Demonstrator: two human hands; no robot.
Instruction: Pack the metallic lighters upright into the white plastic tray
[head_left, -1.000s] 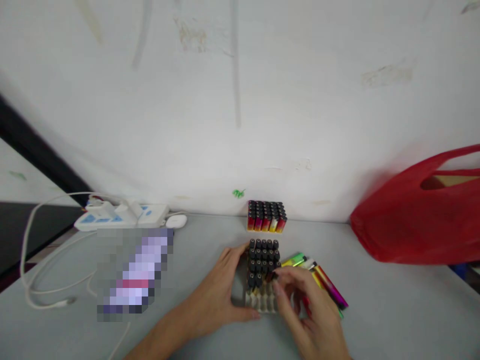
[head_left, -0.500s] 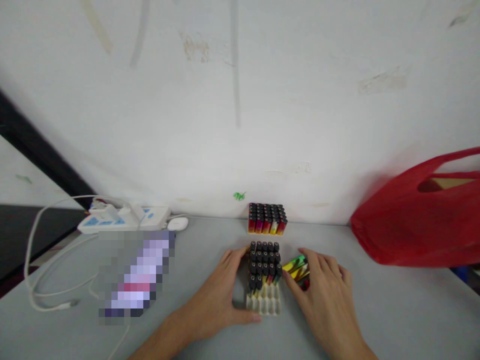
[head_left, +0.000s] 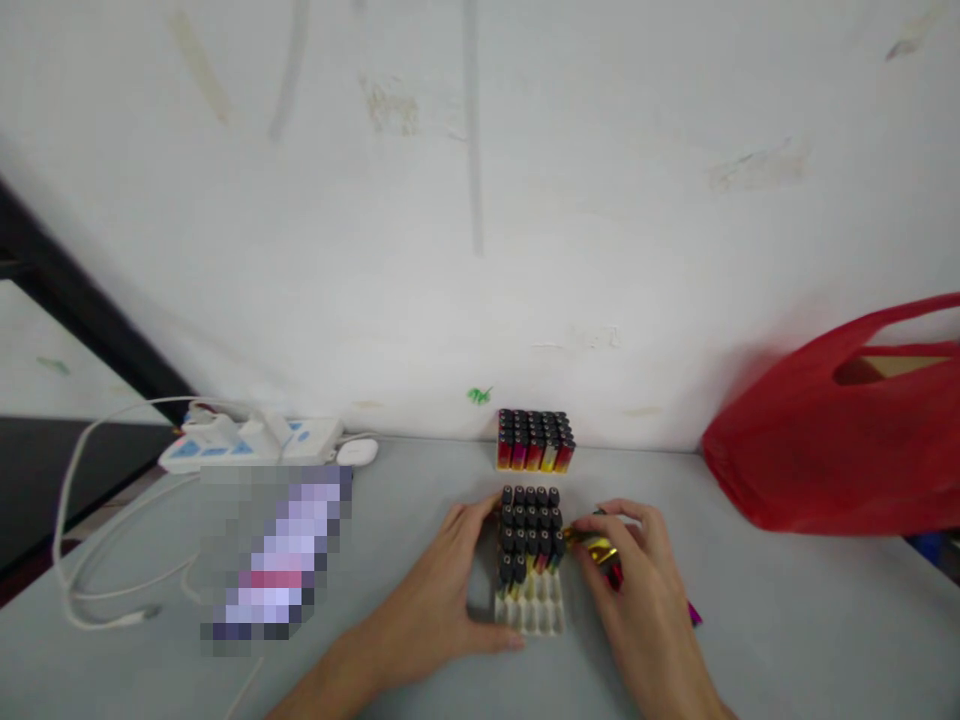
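A white slotted tray [head_left: 529,616] stands on the table, its back rows filled with upright black-topped lighters [head_left: 531,518] in shiny coloured casings. Several front slots are bare. My left hand [head_left: 442,575] curls around the tray's left side, fingers at the back corner and thumb at the front edge. To the right of the tray, my right hand [head_left: 634,565] is closed on a shiny yellow lighter [head_left: 601,549], partly hidden by the fingers. A red piece [head_left: 616,576] shows under that hand, and a magenta lighter end [head_left: 694,614] sticks out beside its wrist.
Behind the tray, a block of packed lighters [head_left: 534,440] stands near the wall. At the left lie a power strip [head_left: 315,440] with white cables, a white earphone case [head_left: 358,453] and a blurred-out phone-like object [head_left: 289,550]. A red bag [head_left: 817,450] rests at the right.
My right hand has drawn its fingers together over the loose lighters and shifted slightly left. The magenta end now shows beside its wrist. My left hand stays on the tray.
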